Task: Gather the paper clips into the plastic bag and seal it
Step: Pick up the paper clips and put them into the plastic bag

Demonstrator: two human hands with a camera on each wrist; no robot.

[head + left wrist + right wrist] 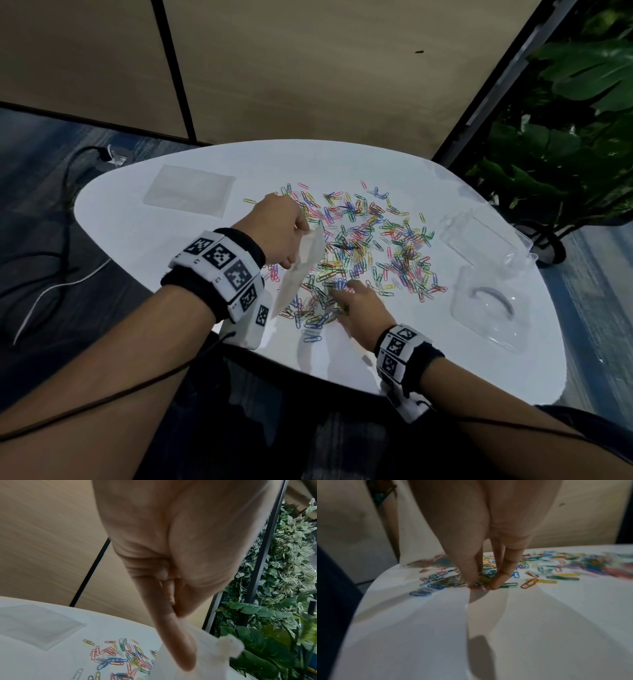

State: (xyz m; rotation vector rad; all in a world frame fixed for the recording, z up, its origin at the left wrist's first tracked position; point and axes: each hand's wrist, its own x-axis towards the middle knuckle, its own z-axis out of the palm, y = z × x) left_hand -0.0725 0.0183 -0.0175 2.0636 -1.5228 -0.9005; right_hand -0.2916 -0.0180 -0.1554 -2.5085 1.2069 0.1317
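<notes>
**A:** How far along is the gathering?

**B:** Barely started, I'd judge. Nearly all the coloured paper clips (363,243) lie scattered over the middle of the white table (164,240). I can't make out any inside the plastic bag (301,267), and it is unsealed.

**A:** Where's the bag?

**B:** Off the table, just left of the clips, hanging at a slant. The left hand (277,236) is raised above the near-left of the spread, thumb and fingers pinching the bag's upper edge.

**A:** And the other hand?

**B:** The right hand (359,308) is low at the near edge of the pile, fingertips (496,584) drawn together on the table, pinching at a few clips. Whether they've actually been picked up, I can't tell.

**A:** Anything else there?

**B:** A flat stack of spare bags (190,190) at far left; a clear plastic container (483,240) and its lid (486,308) on the right.
</notes>
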